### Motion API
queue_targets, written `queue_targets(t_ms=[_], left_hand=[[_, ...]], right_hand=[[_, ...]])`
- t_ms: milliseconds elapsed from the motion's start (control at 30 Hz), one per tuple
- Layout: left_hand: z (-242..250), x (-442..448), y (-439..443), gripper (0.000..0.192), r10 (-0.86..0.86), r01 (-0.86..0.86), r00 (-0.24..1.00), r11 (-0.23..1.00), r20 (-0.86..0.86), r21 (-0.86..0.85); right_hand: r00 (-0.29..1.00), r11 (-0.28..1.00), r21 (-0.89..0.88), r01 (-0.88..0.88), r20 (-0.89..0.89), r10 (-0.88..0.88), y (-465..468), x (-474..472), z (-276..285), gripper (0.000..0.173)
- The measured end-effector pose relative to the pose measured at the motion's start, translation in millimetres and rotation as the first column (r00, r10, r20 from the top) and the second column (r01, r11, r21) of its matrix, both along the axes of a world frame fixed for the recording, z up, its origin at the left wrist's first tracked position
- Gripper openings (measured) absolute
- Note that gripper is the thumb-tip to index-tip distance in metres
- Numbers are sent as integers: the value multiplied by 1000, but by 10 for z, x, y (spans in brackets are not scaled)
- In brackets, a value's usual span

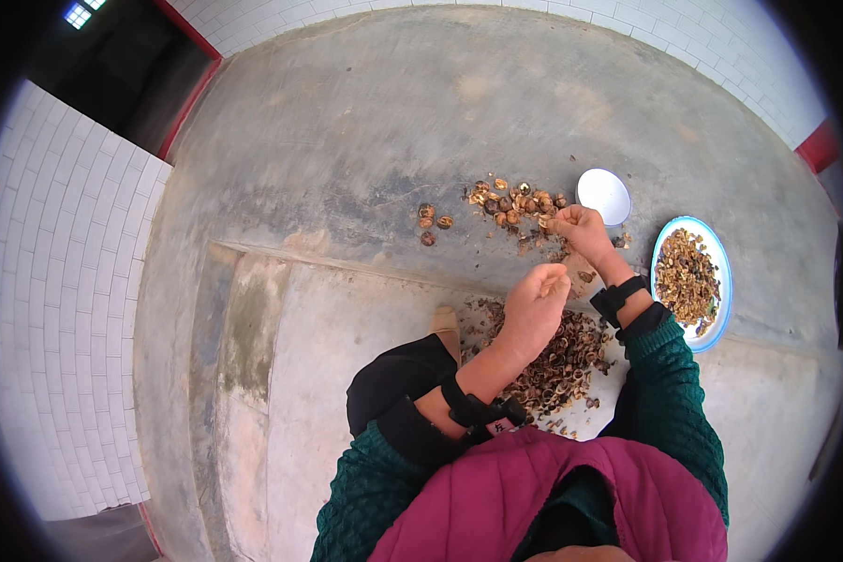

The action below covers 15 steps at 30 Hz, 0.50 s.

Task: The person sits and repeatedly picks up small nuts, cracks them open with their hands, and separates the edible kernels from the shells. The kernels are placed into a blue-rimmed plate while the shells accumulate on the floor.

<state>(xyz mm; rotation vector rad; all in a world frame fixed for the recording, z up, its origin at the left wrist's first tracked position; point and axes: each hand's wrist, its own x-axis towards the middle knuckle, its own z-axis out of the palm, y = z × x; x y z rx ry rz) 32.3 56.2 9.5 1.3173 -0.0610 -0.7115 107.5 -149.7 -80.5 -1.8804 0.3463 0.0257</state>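
Observation:
My right hand reaches to the right end of a loose row of cracked walnuts on the concrete floor; its fingertips are pinched by a pale piece of walnut. Whether they grip that piece is unclear. Nearer my body, my left hand is held with curled fingers above the step's edge, and what lies inside them is hidden. Below it spreads a heap of broken walnut shells. A white bowl stands just beyond my right hand. To the right, an oval blue-rimmed tray holds walnut kernels.
Several walnuts lie apart at the left of the row. The concrete step edge runs between the upper floor and my feet. A white brick-patterned wall and a dark doorway are at the left.

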Motion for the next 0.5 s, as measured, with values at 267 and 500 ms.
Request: queue_targets(t_ms=[267,500], left_hand=[[121,-61,-180,41,60,-55,998,929,0,-366],[156,-139,-296,37,-38,-6,997,856,-74,-517]], right_hand=[[1000,892,453,2,-8,2,210,-1206,1339,15],[910,976,-150,160,405,-87,339,-1538,1437,16]])
